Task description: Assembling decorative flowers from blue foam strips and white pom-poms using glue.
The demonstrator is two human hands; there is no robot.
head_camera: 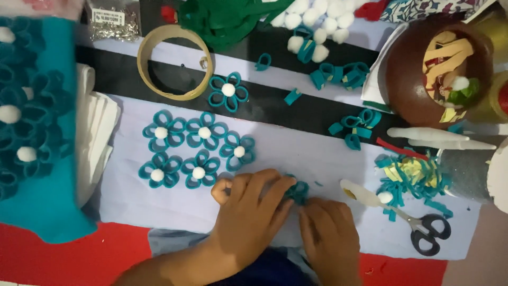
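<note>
One head-worn view looks steeply down (close) at the work surface.

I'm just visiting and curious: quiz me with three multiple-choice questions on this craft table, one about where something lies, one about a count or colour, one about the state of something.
1. Where do the scissors lie?
A. right of the hands
B. inside the wooden ring
C. on the teal felt sheet

2. How many finished teal flowers with white centres lie on the pale cloth in the cluster of two rows left of the hands?
A. two
B. five
C. nine

3. What are the left hand and right hand doing?
A. resting apart, touching nothing
B. pressing together on a teal felt piece
C. holding the scissors

Answers: 1 A, they lie at the cloth's right end; 2 B, three above and two below; 3 B, both sets of fingertips meet on the piece.
</note>
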